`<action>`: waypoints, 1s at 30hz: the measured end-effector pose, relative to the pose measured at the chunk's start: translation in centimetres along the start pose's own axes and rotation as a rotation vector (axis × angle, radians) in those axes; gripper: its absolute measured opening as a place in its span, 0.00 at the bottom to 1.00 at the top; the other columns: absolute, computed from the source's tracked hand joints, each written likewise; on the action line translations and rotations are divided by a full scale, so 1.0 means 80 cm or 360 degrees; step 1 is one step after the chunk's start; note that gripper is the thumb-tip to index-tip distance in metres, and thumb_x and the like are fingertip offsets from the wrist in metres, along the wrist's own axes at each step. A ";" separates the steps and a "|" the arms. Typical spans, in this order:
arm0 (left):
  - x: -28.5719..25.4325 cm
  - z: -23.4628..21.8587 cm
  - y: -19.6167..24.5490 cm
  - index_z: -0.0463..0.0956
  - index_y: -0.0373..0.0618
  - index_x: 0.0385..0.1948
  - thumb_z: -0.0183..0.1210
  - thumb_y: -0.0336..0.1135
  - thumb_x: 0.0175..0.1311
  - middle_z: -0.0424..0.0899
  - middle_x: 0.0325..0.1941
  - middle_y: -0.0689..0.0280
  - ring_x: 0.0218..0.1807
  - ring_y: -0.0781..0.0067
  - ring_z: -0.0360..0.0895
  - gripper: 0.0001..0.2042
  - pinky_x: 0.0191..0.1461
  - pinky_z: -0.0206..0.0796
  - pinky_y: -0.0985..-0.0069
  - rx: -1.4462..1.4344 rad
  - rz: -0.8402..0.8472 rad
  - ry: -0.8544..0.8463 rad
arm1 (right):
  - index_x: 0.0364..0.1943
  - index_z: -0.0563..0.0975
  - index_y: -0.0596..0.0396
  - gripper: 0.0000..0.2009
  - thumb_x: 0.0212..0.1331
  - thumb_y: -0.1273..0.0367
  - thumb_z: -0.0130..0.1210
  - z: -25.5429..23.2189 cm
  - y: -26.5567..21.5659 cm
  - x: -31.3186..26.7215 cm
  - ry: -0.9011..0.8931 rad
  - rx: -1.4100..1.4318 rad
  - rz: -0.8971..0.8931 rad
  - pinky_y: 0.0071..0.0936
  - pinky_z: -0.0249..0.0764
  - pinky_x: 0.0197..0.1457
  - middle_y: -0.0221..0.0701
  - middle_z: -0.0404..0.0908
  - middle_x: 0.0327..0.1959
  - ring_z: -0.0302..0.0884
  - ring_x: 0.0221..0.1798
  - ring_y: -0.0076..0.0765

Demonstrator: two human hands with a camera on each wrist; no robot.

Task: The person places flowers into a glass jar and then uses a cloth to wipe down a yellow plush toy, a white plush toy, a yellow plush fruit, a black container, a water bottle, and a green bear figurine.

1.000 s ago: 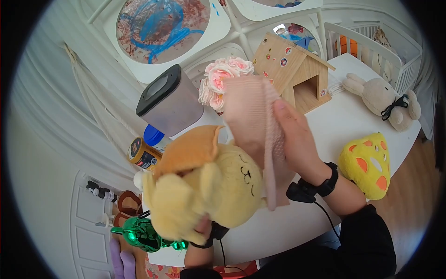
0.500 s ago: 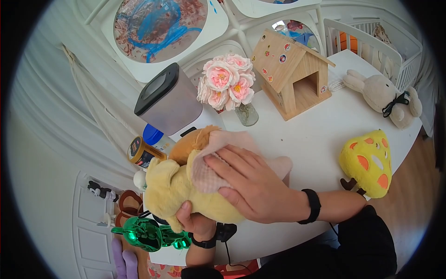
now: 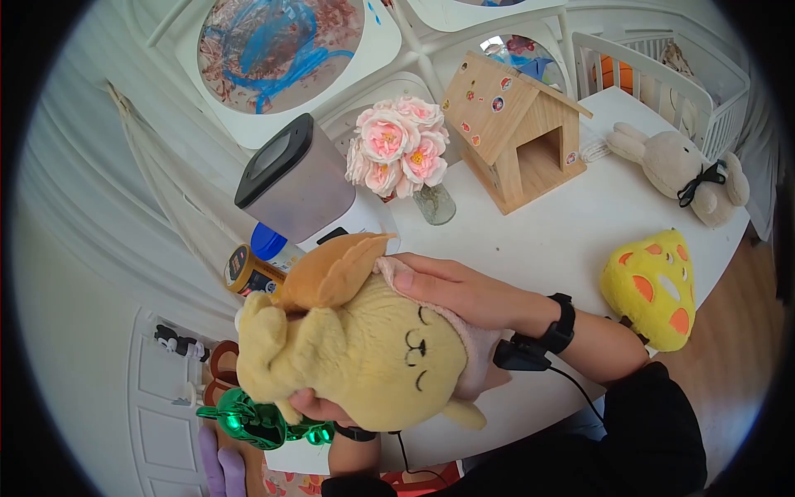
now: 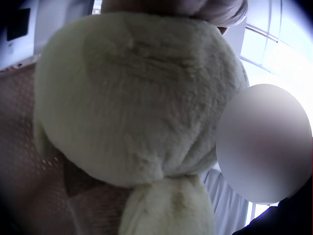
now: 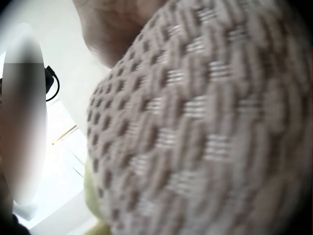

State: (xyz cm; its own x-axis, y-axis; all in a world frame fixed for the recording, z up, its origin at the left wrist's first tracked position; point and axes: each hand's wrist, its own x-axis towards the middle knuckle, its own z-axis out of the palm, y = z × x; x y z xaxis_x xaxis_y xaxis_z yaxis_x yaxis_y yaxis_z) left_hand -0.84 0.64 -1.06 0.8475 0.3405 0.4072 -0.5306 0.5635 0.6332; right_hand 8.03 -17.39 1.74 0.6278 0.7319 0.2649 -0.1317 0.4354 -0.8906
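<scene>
A yellow plush toy [image 3: 402, 364] with a stitched face and an orange-brown hat [image 3: 335, 269] is held above the table. My left hand [image 3: 321, 407] grips its underside, fingers partly hidden. On the far side of its head, my right hand [image 3: 472, 290] holds a pink cloth [image 3: 480, 352] against the plush, thumb on the cloth's edge and the other fingers hidden. The left wrist view shows the toy's pale fur [image 4: 142, 98] close up, with the cloth [image 4: 24, 117] beside it. Textured cloth [image 5: 205, 117] fills much of the right wrist view.
Behind the toy stand a lidded container [image 3: 302, 182], pink flowers [image 3: 397, 145] in a glass vase and a wooden house [image 3: 513, 124]. Rightward on the white table [image 3: 546, 257] are a yellow wedge-shaped plush [image 3: 650, 290] and a bunny plush [image 3: 675, 170]. A shiny green figure [image 3: 252, 418] is at lower left.
The cloth went from raised at the right to spread over the toy under my right palm, and now wraps the head's far side. The toy's face has turned back into view.
</scene>
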 end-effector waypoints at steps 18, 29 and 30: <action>0.033 -0.030 -0.009 0.51 0.42 0.73 0.56 0.46 0.73 0.60 0.75 0.63 0.75 0.65 0.59 0.34 0.76 0.55 0.59 0.0626 -0.0658 -0.0663 | 0.50 0.78 0.56 0.11 0.64 0.72 0.57 -0.018 -0.005 -0.007 0.0661 -0.1527 -0.1190 0.30 0.74 0.47 0.34 0.79 0.43 0.77 0.44 0.42; 0.027 -0.070 -0.010 0.57 0.45 0.71 0.49 0.56 0.74 0.65 0.71 0.61 0.70 0.59 0.66 0.32 0.74 0.58 0.61 0.1683 0.0206 -0.0432 | 0.51 0.75 0.59 0.11 0.74 0.67 0.51 0.005 -0.013 -0.015 0.0794 -0.0542 -0.0847 0.23 0.71 0.46 0.29 0.79 0.39 0.73 0.41 0.22; 0.030 -0.067 -0.012 0.58 0.45 0.71 0.49 0.57 0.73 0.66 0.70 0.61 0.70 0.59 0.66 0.32 0.74 0.58 0.60 0.1620 0.0208 -0.0470 | 0.52 0.74 0.60 0.12 0.74 0.66 0.50 0.005 -0.015 -0.016 0.0800 -0.0597 -0.0845 0.22 0.70 0.46 0.28 0.78 0.39 0.72 0.42 0.20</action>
State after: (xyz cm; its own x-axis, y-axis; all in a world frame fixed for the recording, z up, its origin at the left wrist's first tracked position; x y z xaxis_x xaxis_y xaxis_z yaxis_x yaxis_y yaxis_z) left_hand 1.76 4.93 -4.21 0.8187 0.0800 0.5686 -0.4946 -0.4048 0.7691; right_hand 7.06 -18.62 2.60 0.8146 0.1168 0.5681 0.4891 0.3881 -0.7811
